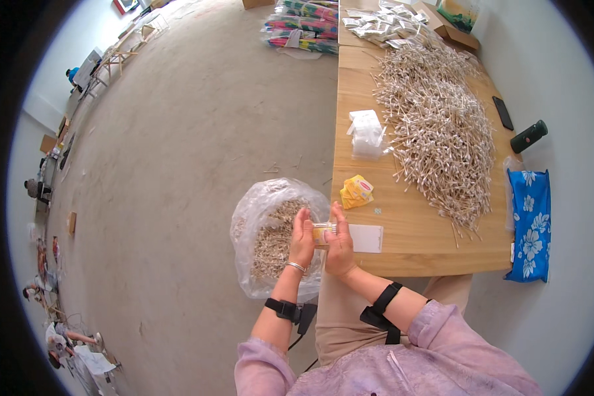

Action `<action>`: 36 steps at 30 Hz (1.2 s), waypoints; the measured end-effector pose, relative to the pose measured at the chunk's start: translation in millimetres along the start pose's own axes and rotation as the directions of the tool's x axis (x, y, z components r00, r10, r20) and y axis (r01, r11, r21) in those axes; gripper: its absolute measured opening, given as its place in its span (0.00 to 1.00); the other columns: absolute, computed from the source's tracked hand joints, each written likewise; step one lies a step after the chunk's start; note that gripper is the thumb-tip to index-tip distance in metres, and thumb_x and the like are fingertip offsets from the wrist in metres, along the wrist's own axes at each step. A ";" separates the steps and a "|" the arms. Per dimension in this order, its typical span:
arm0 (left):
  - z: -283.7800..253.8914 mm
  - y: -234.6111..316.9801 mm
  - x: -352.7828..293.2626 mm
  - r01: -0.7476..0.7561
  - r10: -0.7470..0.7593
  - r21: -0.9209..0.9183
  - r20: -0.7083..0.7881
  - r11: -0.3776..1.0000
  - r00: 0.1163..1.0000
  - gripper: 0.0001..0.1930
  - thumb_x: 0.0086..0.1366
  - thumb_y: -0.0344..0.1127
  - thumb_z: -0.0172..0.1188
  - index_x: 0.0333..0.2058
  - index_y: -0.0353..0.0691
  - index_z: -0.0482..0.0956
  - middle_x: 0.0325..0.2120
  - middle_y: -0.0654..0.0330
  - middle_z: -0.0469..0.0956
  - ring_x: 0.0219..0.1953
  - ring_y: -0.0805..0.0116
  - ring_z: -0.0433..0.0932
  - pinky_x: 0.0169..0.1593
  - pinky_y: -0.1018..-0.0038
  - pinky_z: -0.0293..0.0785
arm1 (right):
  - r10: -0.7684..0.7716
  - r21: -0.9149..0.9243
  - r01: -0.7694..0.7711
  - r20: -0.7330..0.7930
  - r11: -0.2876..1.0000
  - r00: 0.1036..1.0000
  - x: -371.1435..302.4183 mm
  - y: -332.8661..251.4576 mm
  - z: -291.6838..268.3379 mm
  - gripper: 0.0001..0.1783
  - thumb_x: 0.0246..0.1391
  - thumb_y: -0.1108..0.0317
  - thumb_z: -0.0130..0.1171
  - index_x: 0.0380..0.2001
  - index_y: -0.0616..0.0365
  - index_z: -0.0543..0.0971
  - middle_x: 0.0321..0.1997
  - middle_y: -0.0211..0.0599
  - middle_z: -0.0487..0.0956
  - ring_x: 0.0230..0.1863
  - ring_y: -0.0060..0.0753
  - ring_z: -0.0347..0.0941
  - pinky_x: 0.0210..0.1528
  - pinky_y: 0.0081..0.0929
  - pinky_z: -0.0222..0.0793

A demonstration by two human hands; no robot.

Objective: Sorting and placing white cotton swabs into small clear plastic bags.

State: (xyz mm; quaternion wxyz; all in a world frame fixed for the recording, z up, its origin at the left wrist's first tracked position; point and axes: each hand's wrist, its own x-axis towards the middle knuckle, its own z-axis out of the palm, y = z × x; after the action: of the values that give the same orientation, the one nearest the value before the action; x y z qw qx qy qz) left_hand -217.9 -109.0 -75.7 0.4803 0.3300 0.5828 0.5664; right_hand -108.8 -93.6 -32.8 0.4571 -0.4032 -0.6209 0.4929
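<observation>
Between my palms, over the near left corner of the table, is a small clear packet of cotton swabs with a yellow card (321,233). My left hand (301,243) presses on its left end and my right hand (340,245) on its right end, fingers pointing forward. Just right of my right hand, a white card or pad (366,238) lies at the table's near edge. Yellow printed cards (357,191) lie in a small pile ahead. Below and left of my hands stands a clear plastic bag (244,264) full of loose cotton swabs (270,247).
A large heap of cotton swabs (439,125) covers much of the wooden table (435,259). Clear plastic sleeves (367,135) lie left of it, filled packets (389,25) behind. Along the wall are a phone (503,113), a dark bottle (529,136) and a blue flowered pack (532,224).
</observation>
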 end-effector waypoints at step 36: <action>46.3 -6.2 -36.6 0.101 -0.227 -0.362 -0.327 0.927 0.917 0.15 0.56 0.31 0.68 0.40 0.31 0.78 0.34 0.61 0.80 0.34 0.76 0.77 0.38 0.77 0.75 | 0.046 -0.064 -0.038 0.130 0.997 0.990 1.4 7.7 -5.5 0.22 0.60 0.69 0.43 0.58 0.62 0.65 0.60 0.51 0.67 0.69 0.48 0.51 0.69 0.39 0.42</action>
State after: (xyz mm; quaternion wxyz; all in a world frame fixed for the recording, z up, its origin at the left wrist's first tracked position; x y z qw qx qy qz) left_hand -161.9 -128.0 -70.1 0.4602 0.0817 0.5813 0.6660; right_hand -103.5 -89.5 -39.6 0.3922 -0.3966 -0.6560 0.5085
